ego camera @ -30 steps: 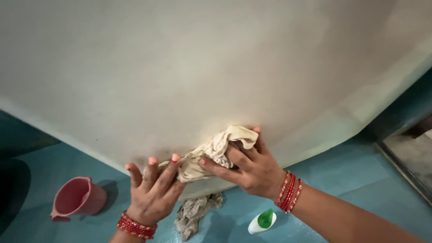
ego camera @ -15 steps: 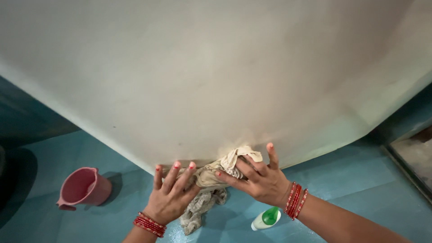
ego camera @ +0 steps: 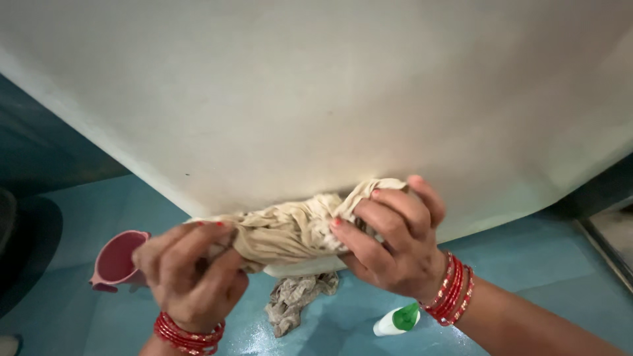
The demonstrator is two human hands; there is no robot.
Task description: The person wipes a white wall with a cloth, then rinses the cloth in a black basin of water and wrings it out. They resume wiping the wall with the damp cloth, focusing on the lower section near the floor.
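Note:
Both my hands grip a beige cloth (ego camera: 293,227), twisted into a roll in front of a large off-white curved surface (ego camera: 316,92). My left hand (ego camera: 188,273) is closed around the cloth's left end. My right hand (ego camera: 389,240) is closed around its right end, fingers wrapped over the top. Both wrists carry red bangles. The cloth stretches between the two hands, level with the lower edge of the white surface.
On the blue floor (ego camera: 521,264) lie a second crumpled grey rag (ego camera: 297,300) below the hands, a white bottle with a green cap (ego camera: 397,320) to its right, and a pink plastic mug (ego camera: 117,260) at the left. A dark doorway edge (ego camera: 610,237) is at the far right.
The hands were pressing the cloth flat against the white surface with spread fingers. Now both have closed around it, lifted it off and pulled it into a twisted roll.

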